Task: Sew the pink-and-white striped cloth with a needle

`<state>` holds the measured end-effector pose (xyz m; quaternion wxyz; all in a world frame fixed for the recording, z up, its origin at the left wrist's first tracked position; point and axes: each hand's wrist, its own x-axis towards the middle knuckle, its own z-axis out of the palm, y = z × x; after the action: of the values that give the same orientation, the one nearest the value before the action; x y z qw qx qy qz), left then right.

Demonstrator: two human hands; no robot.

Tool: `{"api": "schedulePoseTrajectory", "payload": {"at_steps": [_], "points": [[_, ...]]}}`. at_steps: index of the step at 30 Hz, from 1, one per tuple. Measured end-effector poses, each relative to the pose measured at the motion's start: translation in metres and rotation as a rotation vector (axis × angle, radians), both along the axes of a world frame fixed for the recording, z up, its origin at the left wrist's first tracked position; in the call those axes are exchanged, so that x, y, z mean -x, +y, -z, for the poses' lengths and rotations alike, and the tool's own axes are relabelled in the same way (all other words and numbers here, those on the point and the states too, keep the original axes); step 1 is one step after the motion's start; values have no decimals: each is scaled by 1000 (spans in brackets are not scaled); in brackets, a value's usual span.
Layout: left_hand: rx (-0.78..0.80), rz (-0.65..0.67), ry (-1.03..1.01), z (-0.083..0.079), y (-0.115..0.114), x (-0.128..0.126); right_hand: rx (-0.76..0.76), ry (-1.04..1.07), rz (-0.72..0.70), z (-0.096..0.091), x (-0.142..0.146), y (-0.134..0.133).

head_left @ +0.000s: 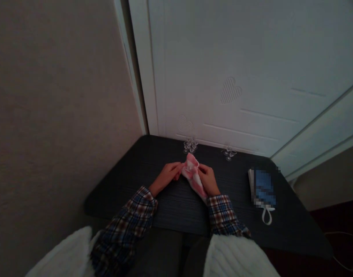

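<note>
A soft pink-and-white sock (196, 181) is stretched between my two hands above the middle of the dark table. My left hand (168, 175) pinches its left edge near the upper end. On the other side, my right hand (208, 180) has its fingers closed on the sock's right edge, just below the top. A small whitish or clear patch shows on the sock's upper part, too blurred to make out. The sock's lower end hangs toward my right cuff.
Two clusters of small clear plastic pieces, one left (190, 145) and one right (228, 153), lie along the dark table's (130, 169) back edge. At right is a pixelated blue item (264, 186) with a white loop. A white panel with embossed hearts (231, 90) rises behind; a wall stands left.
</note>
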<state>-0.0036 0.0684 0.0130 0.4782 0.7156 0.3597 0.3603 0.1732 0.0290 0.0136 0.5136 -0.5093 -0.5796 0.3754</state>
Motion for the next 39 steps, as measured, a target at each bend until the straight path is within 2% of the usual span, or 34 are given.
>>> {"api": "schedulePoseTrajectory", "payload": {"at_steps": [6, 16, 24, 27, 34, 39], "points": [[-17, 8, -79, -8, -4, -1, 15, -18, 49, 2, 0, 1], [-24, -23, -82, -6, -1, -1, 18, 9, 54, 4, 0, 3], [11, -61, -118, -3, 3, 0, -64, -311, 14, 3, 2, -2], [38, -67, -136, -4, 2, -1, -96, -364, -19, 1, 3, -4], [96, -103, -214, -11, 3, 1, -81, -351, 39, 2, 2, -3], [80, -121, -251, -11, 5, 2, -56, -154, 24, -1, 2, -2]]}}
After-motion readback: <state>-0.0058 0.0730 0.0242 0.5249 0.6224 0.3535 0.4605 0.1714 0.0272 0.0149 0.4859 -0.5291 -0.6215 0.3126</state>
